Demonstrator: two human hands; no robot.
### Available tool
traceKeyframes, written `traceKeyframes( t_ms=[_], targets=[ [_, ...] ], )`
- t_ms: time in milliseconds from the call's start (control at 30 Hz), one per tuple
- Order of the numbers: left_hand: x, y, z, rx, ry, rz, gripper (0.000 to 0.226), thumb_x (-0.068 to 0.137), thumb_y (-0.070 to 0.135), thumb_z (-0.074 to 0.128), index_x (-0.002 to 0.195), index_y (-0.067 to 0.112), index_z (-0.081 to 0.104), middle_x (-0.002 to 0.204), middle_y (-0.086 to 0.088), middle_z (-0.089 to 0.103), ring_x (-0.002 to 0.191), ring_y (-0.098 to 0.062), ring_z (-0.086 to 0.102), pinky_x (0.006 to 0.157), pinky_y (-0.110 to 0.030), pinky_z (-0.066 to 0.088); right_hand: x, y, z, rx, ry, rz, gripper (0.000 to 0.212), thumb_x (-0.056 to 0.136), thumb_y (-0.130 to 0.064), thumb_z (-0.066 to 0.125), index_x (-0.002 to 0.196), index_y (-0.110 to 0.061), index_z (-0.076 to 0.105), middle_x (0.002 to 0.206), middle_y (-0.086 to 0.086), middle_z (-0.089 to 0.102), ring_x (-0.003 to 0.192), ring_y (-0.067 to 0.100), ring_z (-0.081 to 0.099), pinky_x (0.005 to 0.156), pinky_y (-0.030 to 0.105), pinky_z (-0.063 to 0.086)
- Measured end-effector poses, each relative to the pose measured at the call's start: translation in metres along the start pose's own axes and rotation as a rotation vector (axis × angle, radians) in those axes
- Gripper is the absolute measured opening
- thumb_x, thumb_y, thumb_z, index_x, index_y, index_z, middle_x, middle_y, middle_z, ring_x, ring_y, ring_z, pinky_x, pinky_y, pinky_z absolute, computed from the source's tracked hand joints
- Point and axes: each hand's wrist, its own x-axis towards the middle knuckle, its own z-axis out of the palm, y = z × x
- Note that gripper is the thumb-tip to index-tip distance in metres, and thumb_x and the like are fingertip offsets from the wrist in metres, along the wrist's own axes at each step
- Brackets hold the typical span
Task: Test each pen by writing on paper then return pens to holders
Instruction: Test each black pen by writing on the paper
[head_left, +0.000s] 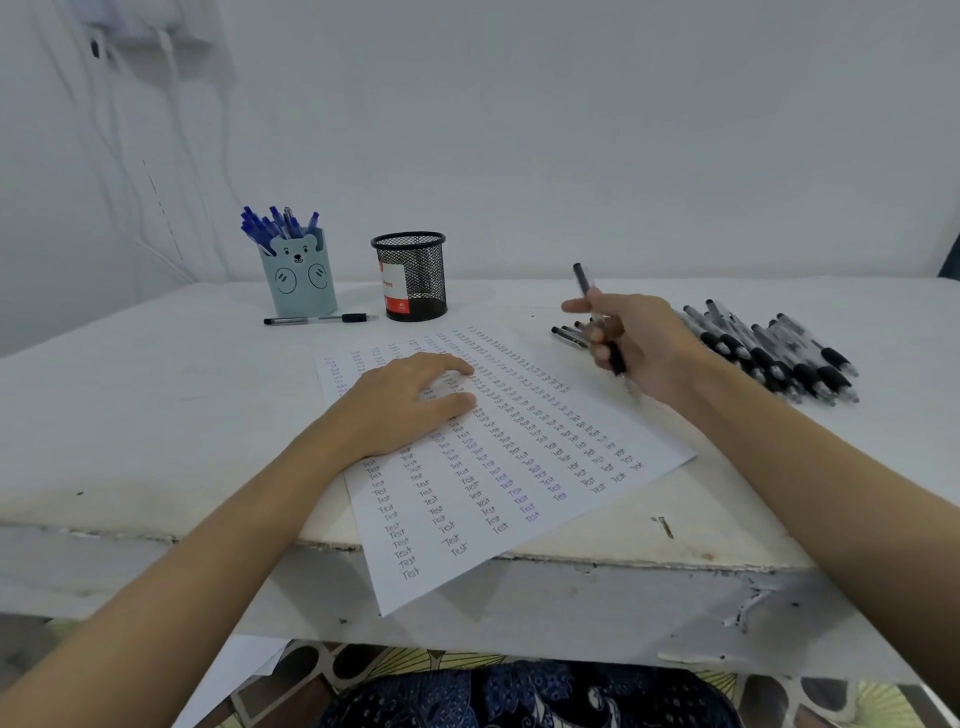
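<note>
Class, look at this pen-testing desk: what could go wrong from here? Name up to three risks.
1. The paper overhangs the table edge; if the left hand lifts, it may slip off.
2. The right hand lifts a black pen near the black pen pile; a knock could send pens rolling.
3. A stray pen lies outside the holders and might be missed.

- The tabletop (156, 415) looks matt white, scuffed, its paint chipped along the front edge.
- Sheet of paper (519, 467): smooth, matt.
- Black wire-mesh metal cup (410, 275).
- Smooth pale-blue bear holder (298, 278).
</note>
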Motion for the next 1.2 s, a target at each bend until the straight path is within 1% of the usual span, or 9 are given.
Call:
traceKeyframes(
  t_ms=[100,267,567,633,733,833,1100,1167,1200],
  targets=[
    [0.0,0.0,0.0,-0.001,0.0,0.0,0.039,0.092,0.048,0.046,0.131,0.04,0.044,0.145,0.014,0.038,0.13,-0.009,0.036,0.105,-0.03,0.025,0.001,-0.003,-0.007,0.12,-0.04,0.02,0.035,0.099,-0.038,0.041,0.096,-0.013,0.066,0.046,-0.005,0.038,0.034,0.008,0.031,0.037,0.016,0.026],
    [0.0,0.0,0.0,0.001,0.009,0.005,0.04,0.093,0.047,0.046,0.132,0.039,0.044,0.145,0.014,0.038,0.13,-0.009,0.036,0.104,-0.029,0.026,-0.004,-0.008,-0.011,0.161,-0.044,0.045,0.031,0.092,-0.042,0.053,0.083,-0.014,0.064,0.045,-0.004,0.041,0.034,0.01,0.033,0.04,0.015,0.029],
    [0.001,-0.003,0.0,0.002,0.006,0.006,0.04,0.092,0.049,0.046,0.13,0.04,0.044,0.144,0.015,0.038,0.13,-0.009,0.036,0.103,-0.029,0.026,-0.01,-0.016,-0.009,0.137,0.018,0.054,0.046,0.089,-0.053,0.051,0.073,-0.011,0.061,0.047,-0.002,0.035,0.037,0.012,0.027,0.045,0.02,0.025],
    [0.001,-0.002,0.0,-0.001,0.004,0.001,0.04,0.092,0.05,0.046,0.13,0.041,0.044,0.145,0.015,0.038,0.13,-0.009,0.036,0.103,-0.029,0.026,-0.01,-0.017,-0.01,0.126,0.034,0.054,0.047,0.088,-0.052,0.051,0.066,-0.011,0.056,0.046,-0.002,0.034,0.037,0.013,0.026,0.044,0.02,0.024],
    [0.0,-0.002,0.0,0.002,0.005,-0.002,0.04,0.092,0.049,0.046,0.131,0.04,0.044,0.145,0.015,0.038,0.13,-0.009,0.036,0.103,-0.029,0.026,-0.01,-0.016,-0.009,0.074,0.081,0.048,0.048,0.085,-0.049,0.053,0.055,-0.012,0.044,0.043,-0.001,0.031,0.036,0.015,0.025,0.038,0.016,0.023],
    [0.001,-0.002,0.001,0.002,0.008,0.003,0.04,0.092,0.049,0.046,0.131,0.039,0.044,0.144,0.015,0.038,0.13,-0.009,0.036,0.103,-0.029,0.026,-0.011,-0.017,-0.006,0.014,0.166,0.012,0.048,0.083,-0.043,0.056,0.052,-0.01,0.039,0.039,0.0,0.032,0.032,0.015,0.023,0.036,0.016,0.019],
    [0.001,-0.002,0.001,-0.004,0.008,0.005,0.039,0.093,0.048,0.047,0.131,0.038,0.045,0.145,0.014,0.038,0.13,-0.01,0.036,0.103,-0.028,0.026,-0.01,-0.018,-0.006,0.007,0.357,-0.068,0.043,0.082,-0.034,0.056,0.051,-0.009,0.04,0.037,-0.002,0.036,0.031,0.013,0.023,0.035,0.016,0.016],
    [0.001,-0.002,0.001,-0.002,0.006,0.004,0.04,0.093,0.048,0.047,0.131,0.038,0.044,0.145,0.014,0.038,0.13,-0.009,0.036,0.104,-0.029,0.026,-0.011,-0.019,-0.007,0.035,0.368,-0.08,0.045,0.084,-0.036,0.054,0.052,-0.008,0.041,0.037,-0.001,0.036,0.031,0.013,0.022,0.037,0.015,0.015],
    [0.001,-0.002,0.001,0.002,0.005,0.003,0.04,0.093,0.048,0.046,0.132,0.038,0.044,0.145,0.014,0.038,0.13,-0.009,0.036,0.104,-0.029,0.026,-0.011,-0.02,-0.008,0.042,0.357,-0.079,0.048,0.085,-0.04,0.053,0.052,-0.007,0.042,0.038,0.0,0.035,0.031,0.013,0.023,0.037,0.016,0.016]
  ],
)
